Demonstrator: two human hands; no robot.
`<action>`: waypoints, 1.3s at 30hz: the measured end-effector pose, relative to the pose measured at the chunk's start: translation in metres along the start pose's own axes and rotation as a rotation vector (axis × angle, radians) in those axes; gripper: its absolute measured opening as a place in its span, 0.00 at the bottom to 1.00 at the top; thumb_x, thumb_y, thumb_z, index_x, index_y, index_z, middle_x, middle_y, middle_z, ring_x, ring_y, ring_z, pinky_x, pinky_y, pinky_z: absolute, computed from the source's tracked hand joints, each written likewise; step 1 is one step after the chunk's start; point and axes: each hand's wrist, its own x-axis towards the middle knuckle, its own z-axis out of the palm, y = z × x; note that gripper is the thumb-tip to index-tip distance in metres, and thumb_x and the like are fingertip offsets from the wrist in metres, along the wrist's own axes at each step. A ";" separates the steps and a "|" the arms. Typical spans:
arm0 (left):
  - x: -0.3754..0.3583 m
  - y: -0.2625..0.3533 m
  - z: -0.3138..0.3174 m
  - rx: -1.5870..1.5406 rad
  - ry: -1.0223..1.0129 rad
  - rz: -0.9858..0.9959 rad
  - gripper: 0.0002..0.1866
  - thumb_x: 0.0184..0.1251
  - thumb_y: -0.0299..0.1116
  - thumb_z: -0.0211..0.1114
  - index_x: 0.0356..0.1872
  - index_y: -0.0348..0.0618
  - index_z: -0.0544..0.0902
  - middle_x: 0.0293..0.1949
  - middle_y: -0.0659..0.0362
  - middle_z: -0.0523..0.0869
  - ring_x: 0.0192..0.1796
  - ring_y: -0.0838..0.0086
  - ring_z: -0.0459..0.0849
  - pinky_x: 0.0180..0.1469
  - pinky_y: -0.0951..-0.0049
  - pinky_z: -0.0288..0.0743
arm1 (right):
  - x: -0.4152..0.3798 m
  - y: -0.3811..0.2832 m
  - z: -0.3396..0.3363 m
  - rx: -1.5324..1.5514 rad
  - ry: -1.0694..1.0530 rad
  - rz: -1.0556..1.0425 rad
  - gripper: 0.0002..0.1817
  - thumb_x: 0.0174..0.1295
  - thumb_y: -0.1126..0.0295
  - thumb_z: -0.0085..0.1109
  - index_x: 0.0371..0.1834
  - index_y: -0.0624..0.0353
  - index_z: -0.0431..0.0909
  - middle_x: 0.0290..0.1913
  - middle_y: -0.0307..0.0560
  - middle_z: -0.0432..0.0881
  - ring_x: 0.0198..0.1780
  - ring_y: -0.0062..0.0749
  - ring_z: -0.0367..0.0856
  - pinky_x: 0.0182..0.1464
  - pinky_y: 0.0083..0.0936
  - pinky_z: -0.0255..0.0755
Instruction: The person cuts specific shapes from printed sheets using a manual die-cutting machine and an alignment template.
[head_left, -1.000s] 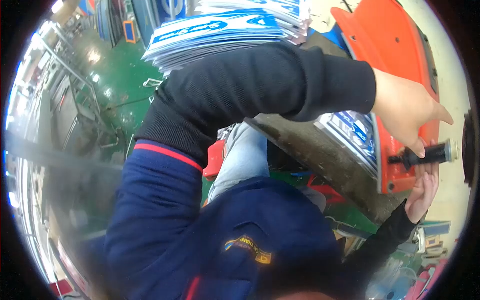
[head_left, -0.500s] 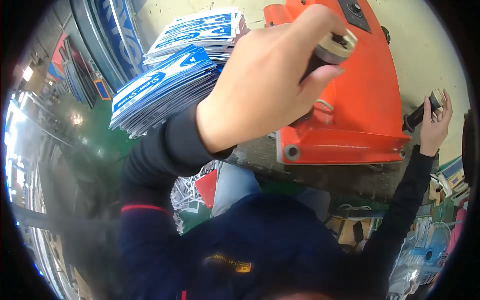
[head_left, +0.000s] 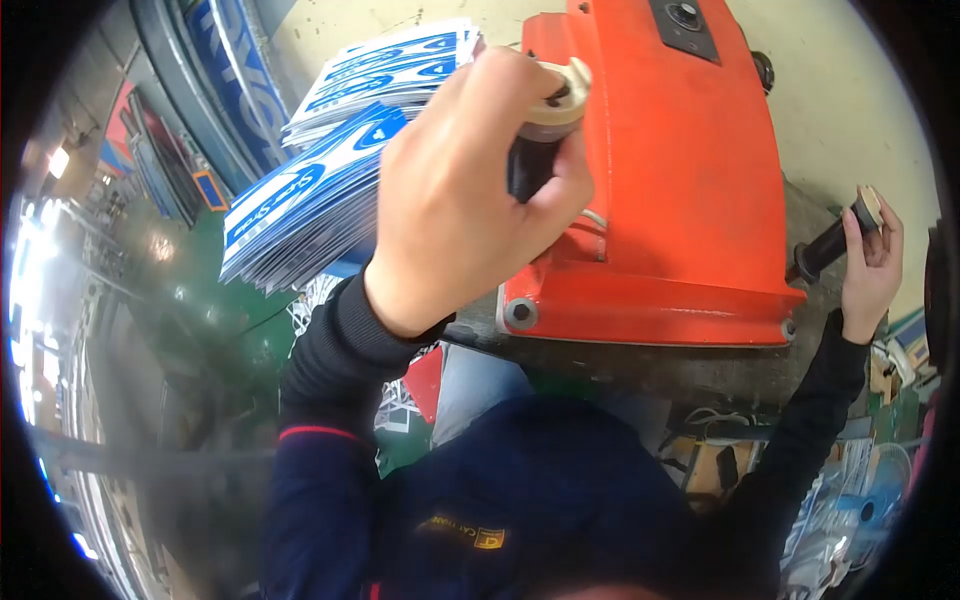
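My left hand (head_left: pixel 450 190) is closed around an upright black handle (head_left: pixel 530 165) with a cream cap (head_left: pixel 560 105) at its top. It is close to the camera, by the left side of a red machine cover (head_left: pixel 690 170), and hides the lower part of this handle. At the cover's right side my right hand (head_left: pixel 872 265) grips a second black handle (head_left: pixel 825 247). Its thumb lies along the black part and its fingers bend over the cream end (head_left: pixel 868 207).
Behind my left hand are stacks of blue-and-white printed sheets (head_left: pixel 300 205). A black panel with a knob (head_left: pixel 685 25) sits on the red cover. Dark blue boards (head_left: pixel 235 80) lean at the upper left. A blue fan (head_left: pixel 865 505) is at the lower right.
My left hand and its handle have shifted left in the picture, baring more of the red cover. The whole view has moved slightly. My right hand keeps its hold.
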 end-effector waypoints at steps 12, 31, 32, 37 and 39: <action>-0.008 -0.003 0.006 -0.070 -0.006 -0.051 0.19 0.56 0.19 0.71 0.49 0.36 0.78 0.37 0.55 0.86 0.37 0.70 0.88 0.36 0.76 0.81 | -0.002 -0.003 0.003 0.020 -0.013 0.016 0.22 0.68 0.78 0.64 0.64 0.65 0.72 0.59 0.50 0.81 0.58 0.29 0.81 0.61 0.25 0.76; -0.088 -0.076 0.034 -0.876 -0.546 -0.508 0.49 0.78 0.67 0.39 0.82 0.35 0.41 0.80 0.41 0.49 0.83 0.56 0.44 0.81 0.54 0.35 | 0.014 0.010 -0.008 0.070 0.072 0.042 0.40 0.67 0.74 0.68 0.80 0.58 0.59 0.62 0.59 0.78 0.56 0.29 0.82 0.57 0.24 0.76; -0.088 -0.080 0.033 -0.876 -0.543 -0.508 0.49 0.78 0.67 0.39 0.82 0.35 0.41 0.80 0.41 0.49 0.83 0.56 0.44 0.81 0.54 0.35 | 0.017 0.017 -0.014 0.041 0.085 0.085 0.41 0.66 0.72 0.69 0.80 0.57 0.59 0.62 0.58 0.78 0.55 0.29 0.83 0.56 0.23 0.76; -0.092 -0.088 0.039 -0.469 -0.916 -0.332 0.63 0.60 0.62 0.71 0.81 0.32 0.43 0.80 0.35 0.47 0.84 0.46 0.38 0.82 0.51 0.35 | 0.031 0.045 -0.030 -0.148 0.192 0.193 0.42 0.65 0.66 0.71 0.79 0.59 0.59 0.63 0.57 0.77 0.57 0.32 0.81 0.56 0.27 0.76; -0.096 -0.082 0.045 -0.404 -0.946 -0.313 0.73 0.46 0.62 0.81 0.80 0.30 0.43 0.80 0.34 0.47 0.83 0.42 0.38 0.81 0.45 0.37 | 0.035 0.053 -0.032 -0.745 0.407 0.116 0.44 0.64 0.57 0.72 0.78 0.63 0.60 0.66 0.59 0.74 0.64 0.37 0.77 0.61 0.34 0.73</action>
